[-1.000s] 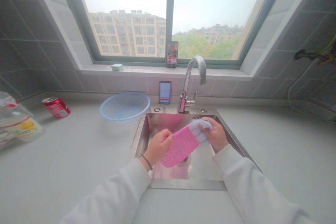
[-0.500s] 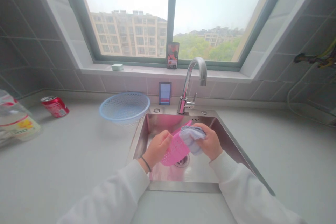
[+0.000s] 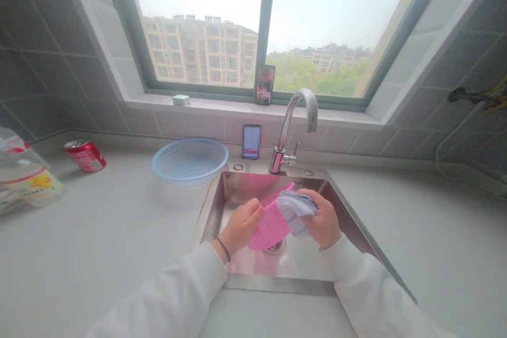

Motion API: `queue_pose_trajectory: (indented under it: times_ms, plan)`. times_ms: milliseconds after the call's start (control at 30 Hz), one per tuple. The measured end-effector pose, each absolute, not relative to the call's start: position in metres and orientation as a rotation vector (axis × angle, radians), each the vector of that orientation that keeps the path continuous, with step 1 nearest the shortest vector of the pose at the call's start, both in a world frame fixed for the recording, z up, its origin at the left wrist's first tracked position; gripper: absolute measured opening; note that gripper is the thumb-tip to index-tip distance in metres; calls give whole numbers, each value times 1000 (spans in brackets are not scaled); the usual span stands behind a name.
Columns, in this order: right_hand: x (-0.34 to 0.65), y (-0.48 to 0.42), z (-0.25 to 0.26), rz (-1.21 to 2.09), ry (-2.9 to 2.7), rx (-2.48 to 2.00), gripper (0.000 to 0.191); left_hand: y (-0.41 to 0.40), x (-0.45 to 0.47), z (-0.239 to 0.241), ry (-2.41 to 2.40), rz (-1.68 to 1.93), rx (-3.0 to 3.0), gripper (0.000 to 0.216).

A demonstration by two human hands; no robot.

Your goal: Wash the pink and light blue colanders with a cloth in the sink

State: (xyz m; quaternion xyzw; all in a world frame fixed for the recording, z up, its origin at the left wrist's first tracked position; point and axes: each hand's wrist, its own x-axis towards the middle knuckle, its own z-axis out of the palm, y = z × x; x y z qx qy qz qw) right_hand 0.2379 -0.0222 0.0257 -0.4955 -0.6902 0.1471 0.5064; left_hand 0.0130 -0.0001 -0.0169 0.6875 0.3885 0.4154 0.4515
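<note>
A pink perforated plastic basket (image 3: 270,229) is held tilted over the steel sink (image 3: 293,269). My left hand (image 3: 242,226) is closed on the basket's near-left edge. In my right hand (image 3: 322,217) is a bunched pale grey-and-white cloth (image 3: 293,210), pressed against the right side of the basket. The cloth and fingers hide part of the basket's rim. Below the basket the drain (image 3: 276,247) shows in part.
Behind the sink rises a chrome faucet (image 3: 283,132). A blue plastic basket (image 3: 190,161) stands left of the sink, with a red can (image 3: 85,156) and a clear bottle (image 3: 29,174) farther left. Phones lean at the window (image 3: 265,84) and backsplash (image 3: 251,141).
The view has shifted slightly, so the scene sits a little farther right. Both hands keep their hold on the basket and the cloth, with little visible movement between them.
</note>
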Motion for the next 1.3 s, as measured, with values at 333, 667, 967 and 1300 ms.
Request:
queue_pose_trajectory:
  times_ms: [333, 667, 967, 1300]
  plan:
    - [267, -5, 25, 266, -1539, -1347, 32, -2, 10, -12, 914, 1061, 1658, 63]
    - [307, 22, 2, 321, -1230, -1583, 45, -4, 4, -5, 821, 1035, 1551, 49]
    - [305, 16, 11, 293, -1222, -1533, 42, -4, 7, -8, 758, 953, 1534, 33]
    - [232, -21, 24, 493, -1768, -1142, 25, 1, 14, -13, 1047, 1031, 1730, 39]
